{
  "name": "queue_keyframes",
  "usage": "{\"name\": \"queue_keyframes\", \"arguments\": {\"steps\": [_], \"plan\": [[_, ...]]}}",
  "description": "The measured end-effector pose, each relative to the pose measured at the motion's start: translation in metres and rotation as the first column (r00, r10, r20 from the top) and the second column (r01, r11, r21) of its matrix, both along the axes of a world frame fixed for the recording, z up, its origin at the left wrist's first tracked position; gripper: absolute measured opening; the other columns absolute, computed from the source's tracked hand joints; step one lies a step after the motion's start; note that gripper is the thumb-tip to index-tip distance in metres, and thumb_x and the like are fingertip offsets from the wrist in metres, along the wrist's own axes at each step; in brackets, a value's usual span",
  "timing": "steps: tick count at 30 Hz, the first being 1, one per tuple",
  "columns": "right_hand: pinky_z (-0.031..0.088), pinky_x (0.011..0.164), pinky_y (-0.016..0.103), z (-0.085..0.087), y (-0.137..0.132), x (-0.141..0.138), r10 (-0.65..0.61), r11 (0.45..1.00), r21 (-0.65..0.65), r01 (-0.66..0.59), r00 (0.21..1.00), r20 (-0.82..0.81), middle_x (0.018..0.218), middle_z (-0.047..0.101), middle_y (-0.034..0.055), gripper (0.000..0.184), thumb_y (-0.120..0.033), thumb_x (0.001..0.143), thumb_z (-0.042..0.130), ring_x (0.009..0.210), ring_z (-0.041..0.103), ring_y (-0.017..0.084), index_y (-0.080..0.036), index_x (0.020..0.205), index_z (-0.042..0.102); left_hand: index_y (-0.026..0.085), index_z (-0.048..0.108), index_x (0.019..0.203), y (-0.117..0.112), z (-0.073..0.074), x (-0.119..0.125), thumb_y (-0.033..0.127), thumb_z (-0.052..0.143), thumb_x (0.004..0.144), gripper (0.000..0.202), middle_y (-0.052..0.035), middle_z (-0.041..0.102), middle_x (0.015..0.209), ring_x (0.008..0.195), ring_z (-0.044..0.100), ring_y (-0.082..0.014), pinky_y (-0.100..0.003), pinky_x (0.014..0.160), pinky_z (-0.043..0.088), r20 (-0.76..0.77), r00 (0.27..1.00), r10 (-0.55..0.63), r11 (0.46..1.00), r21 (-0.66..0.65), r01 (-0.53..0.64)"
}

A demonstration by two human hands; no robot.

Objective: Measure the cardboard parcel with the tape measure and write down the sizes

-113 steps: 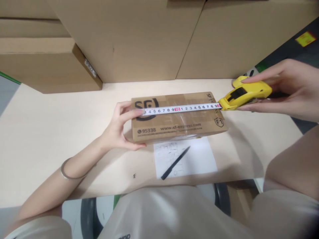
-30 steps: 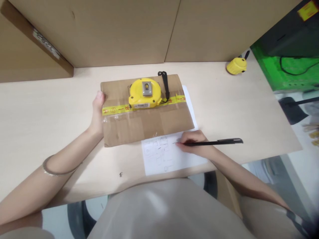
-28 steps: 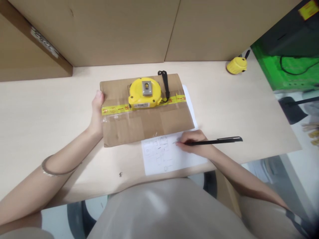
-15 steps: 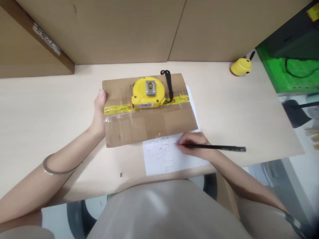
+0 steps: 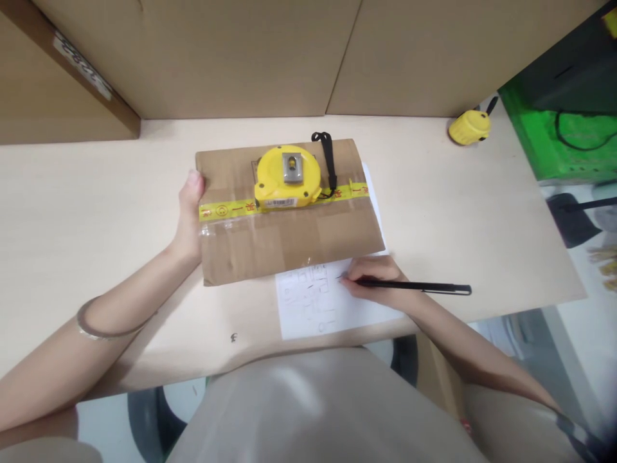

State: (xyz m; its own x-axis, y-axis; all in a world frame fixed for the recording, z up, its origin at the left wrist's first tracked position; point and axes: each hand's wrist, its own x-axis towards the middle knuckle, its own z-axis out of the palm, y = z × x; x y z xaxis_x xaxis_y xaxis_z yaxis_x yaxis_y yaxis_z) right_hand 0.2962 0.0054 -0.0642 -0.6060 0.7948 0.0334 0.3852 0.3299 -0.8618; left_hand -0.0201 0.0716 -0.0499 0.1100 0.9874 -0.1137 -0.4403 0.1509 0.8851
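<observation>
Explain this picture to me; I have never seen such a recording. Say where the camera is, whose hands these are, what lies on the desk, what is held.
No machine here: a camera on a person's head looks down at their own hands. The left hand holds the left end of a flat cardboard box lying on the pale table. A yellow tape measure rests on the box. The right hand has a black pen in its grip, tip on a sheet of paper at the box's near edge. A second yellow tape measure sits far right; large cartons stand behind.
</observation>
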Motion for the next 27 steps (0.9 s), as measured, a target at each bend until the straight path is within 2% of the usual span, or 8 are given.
{"name": "queue_keyframes", "arguments": {"steps": [4,12,21,27], "plan": [[0.040,0.054,0.023,-0.0002,0.0007,0.0006,0.037,0.999,-0.009,-0.037,0.999,-0.008,0.061,0.054,-0.0019,0.029,-0.021,0.093,0.061,0.056,0.050,0.009,-0.019,0.065,0.052,0.015,0.069,0.126,0.0014,-0.0025,-0.0008,0.077,0.035,0.093,0.078,-0.0110,0.075,0.123,0.141,0.052,-0.0369,-0.049,0.118,0.046,-0.012,1.000,0.020,1.000,0.005,-0.020],[0.037,0.052,0.023,-0.0038,-0.0009,0.0023,-0.008,1.000,0.005,0.008,1.000,0.011,0.063,0.053,-0.0019,0.028,-0.020,0.092,0.062,0.055,0.048,0.008,-0.018,0.065,0.053,0.015,0.071,0.123,0.0014,-0.0027,-0.0008,0.072,0.037,0.095,0.071,-0.0095,0.076,0.122,0.142,0.051,-0.0358,-0.048,0.120,0.043,-0.011,0.998,0.054,0.998,0.023,-0.054],[0.038,0.052,0.024,-0.0052,-0.0010,0.0021,-0.014,1.000,0.005,0.014,1.000,0.004,0.064,0.056,-0.0010,0.027,-0.023,0.093,0.063,0.057,0.049,0.009,-0.018,0.067,0.055,0.016,0.071,0.119,0.0010,-0.0026,-0.0007,0.075,0.042,0.091,0.072,-0.0119,0.074,0.122,0.141,0.051,-0.0395,-0.052,0.120,0.043,-0.022,0.999,0.045,0.999,0.002,-0.045],[0.036,0.051,0.023,-0.0038,-0.0008,0.0025,0.009,1.000,0.016,-0.009,1.000,0.002,0.062,0.054,-0.0018,0.027,-0.020,0.091,0.063,0.055,0.048,0.008,-0.018,0.065,0.054,0.015,0.070,0.121,0.0014,-0.0032,-0.0012,0.074,0.038,0.093,0.073,-0.0102,0.074,0.124,0.142,0.050,-0.0369,-0.048,0.120,0.044,-0.017,0.999,0.040,0.999,0.009,-0.040]]}}
